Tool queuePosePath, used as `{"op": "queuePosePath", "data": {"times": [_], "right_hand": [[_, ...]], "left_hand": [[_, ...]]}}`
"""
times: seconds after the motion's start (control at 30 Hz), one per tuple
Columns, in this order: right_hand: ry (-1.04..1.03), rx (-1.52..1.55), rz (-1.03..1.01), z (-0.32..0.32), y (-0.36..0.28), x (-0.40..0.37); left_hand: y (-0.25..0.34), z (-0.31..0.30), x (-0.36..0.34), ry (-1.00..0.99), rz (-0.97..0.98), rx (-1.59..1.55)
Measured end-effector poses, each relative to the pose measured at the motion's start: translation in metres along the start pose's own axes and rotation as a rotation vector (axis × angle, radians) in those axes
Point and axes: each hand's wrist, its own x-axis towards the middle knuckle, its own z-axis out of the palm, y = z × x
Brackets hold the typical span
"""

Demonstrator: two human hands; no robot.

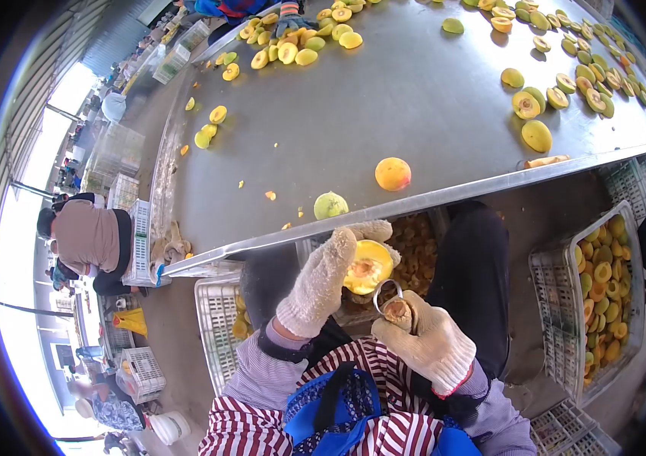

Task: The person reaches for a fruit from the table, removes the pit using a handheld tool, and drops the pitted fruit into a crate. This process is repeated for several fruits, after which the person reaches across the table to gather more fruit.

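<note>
My left hand [317, 283], in a knitted pale glove, is closed around a halved yellow peach [369, 266], its cut face and pit hollow turned up. Gloved as well, my right hand [431, 343] grips a pitting tool with a metal ring [388, 283] and a stubby brown handle [397, 311]. The ring sits right at the lower edge of the peach half. Just beyond my left hand, a green-yellow peach [330, 205] rests near the edge of the metal table [300, 137]. An orange-red peach [393, 174] lies farther right.
Many peach halves [557, 97] are spread at the table's far right. At the back, another person's gloved hand [294, 21] is among more halves. Below the table edge is a container of pits or scraps [415, 247]. Crates [213, 327] flank my legs; the right crate [558, 304] holds peach halves.
</note>
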Motion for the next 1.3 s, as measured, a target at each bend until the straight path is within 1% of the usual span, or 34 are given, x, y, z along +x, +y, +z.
{"op": "queuePosePath", "data": {"times": [0.07,0.13,0.2,0.27,0.33,0.37,0.4,0.43,0.47,0.5,0.53,0.6,0.63,0.7,0.73,0.8,0.83,0.87,0.9,0.93,0.97,1.0,1.03,1.07,1.1,1.13,1.2,1.23,1.27,1.3], "right_hand": [[0.022,-0.025,-0.011,0.0,-0.001,-0.001],[0.046,-0.052,-0.024,0.001,-0.001,-0.001],[0.113,-0.181,-0.234,0.002,-0.001,-0.001],[0.115,-0.143,-0.196,0.003,0.002,-0.002],[0.115,-0.104,-0.158,0.007,0.009,-0.003],[0.111,-0.062,-0.162,0.009,0.014,-0.004],[0.107,-0.021,-0.165,0.01,0.017,-0.004],[0.108,-0.021,-0.161,0.009,0.016,-0.004],[0.027,0.121,0.01,0.009,0.015,-0.003],[-0.055,0.261,0.18,0.007,0.012,-0.002],[-0.055,0.262,0.181,0.003,0.007,-0.001],[-0.245,0.54,0.406,-0.008,-0.004,0.0],[-0.244,0.542,0.407,-0.009,-0.003,0.0],[-0.285,0.472,0.456,-0.01,0.001,0.0],[-0.285,0.474,0.457,-0.013,0.0,0.0],[-0.406,0.542,0.552,-0.021,-0.003,0.0],[-0.405,0.545,0.555,-0.023,-0.002,-0.001],[-0.435,0.607,0.519,-0.024,0.0,-0.002],[-0.464,0.667,0.479,-0.025,0.001,-0.003],[-0.462,0.669,0.481,-0.026,0.002,-0.002],[-0.471,0.704,0.499,-0.028,0.004,-0.001],[-0.48,0.738,0.515,-0.029,0.005,0.0],[-0.48,0.738,0.516,-0.026,0.004,0.0],[-0.413,0.698,0.512,-0.021,0.003,-0.001],[-0.345,0.657,0.504,-0.018,0.003,-0.001],[-0.34,0.659,0.499,-0.02,0.005,-0.001],[-0.453,0.754,0.422,-0.024,0.011,-0.004],[-0.474,0.759,0.501,-0.027,0.011,-0.003],[-0.477,0.759,0.503,-0.028,0.014,-0.002],[-0.495,0.787,0.551,-0.03,0.017,-0.001]], "left_hand": [[-0.006,0.003,-0.002,-0.069,0.017,-0.038],[-0.006,0.01,-0.007,-0.056,0.03,0.015],[-0.008,0.015,-0.01,-0.07,0.078,0.052],[-0.012,0.023,-0.013,-0.054,0.089,0.072],[-0.014,0.034,-0.016,0.024,0.178,0.043],[-0.017,0.036,-0.017,0.036,0.221,0.04],[-0.02,0.038,-0.016,0.034,0.218,0.039],[-0.024,0.039,-0.016,0.046,0.274,0.089],[-0.027,0.04,-0.016,0.06,0.331,0.139],[-0.029,0.041,-0.015,0.083,0.342,0.135],[-0.029,0.042,-0.014,0.083,0.341,0.135],[-0.027,0.044,-0.01,0.086,0.474,0.245],[-0.021,0.044,-0.008,0.084,0.473,0.245],[-0.006,0.044,-0.007,0.025,0.168,0.178],[-0.005,0.046,-0.007,0.024,0.166,0.178],[-0.004,0.05,-0.005,0.036,0.238,0.296],[-0.007,0.051,-0.007,0.041,0.358,0.4],[-0.007,0.051,-0.006,0.039,0.352,0.4],[-0.006,0.05,-0.004,0.039,0.471,0.553],[-0.004,0.05,-0.001,0.037,0.591,0.706],[0.001,0.054,0.0,0.048,0.494,0.719],[0.003,0.055,0.001,0.047,0.495,0.717],[0.006,0.055,0.002,0.022,0.3,0.504],[0.007,0.054,0.002,-0.002,0.107,0.291],[0.004,0.053,-0.001,0.006,0.19,0.325],[-0.002,0.054,-0.003,-0.001,0.193,0.327],[-0.017,0.055,-0.01,0.077,0.675,0.588],[-0.02,0.051,-0.011,0.047,0.73,0.7],[-0.021,0.05,-0.011,0.05,0.728,0.701],[-0.019,0.05,-0.008,0.04,0.723,0.766]]}}
